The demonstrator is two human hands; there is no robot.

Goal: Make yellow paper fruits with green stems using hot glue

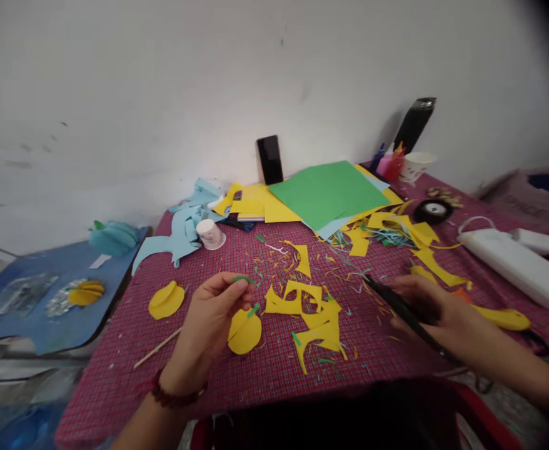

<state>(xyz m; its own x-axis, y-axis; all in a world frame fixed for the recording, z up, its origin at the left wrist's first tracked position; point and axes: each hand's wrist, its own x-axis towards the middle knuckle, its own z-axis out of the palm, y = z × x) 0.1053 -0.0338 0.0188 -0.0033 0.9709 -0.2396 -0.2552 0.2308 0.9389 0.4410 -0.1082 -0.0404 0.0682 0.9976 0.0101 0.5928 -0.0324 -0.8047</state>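
My left hand [213, 306] pinches a small green paper strip [242, 279] between thumb and fingertips. Just below its fingers lies a yellow paper disc [245, 332] with a green tab at the top. Another yellow paper round [166, 300], with folded layers standing up, rests to the left of that hand. My right hand [427, 303] is closed around a long black tool [401, 310] with a thin metal tip pointing toward the table's middle; blur hides its exact kind. Yellow paper offcuts [321, 325] are spread between my hands.
A green sheet [331, 190] tops the paper stack at the back, near a leaning phone [269, 159]. A paper cup [210, 234] and blue scraps [185, 228] sit left. Right are a white device [518, 265], tape roll [433, 211] and black flask [414, 125]. A wooden stick [157, 348] lies front left.
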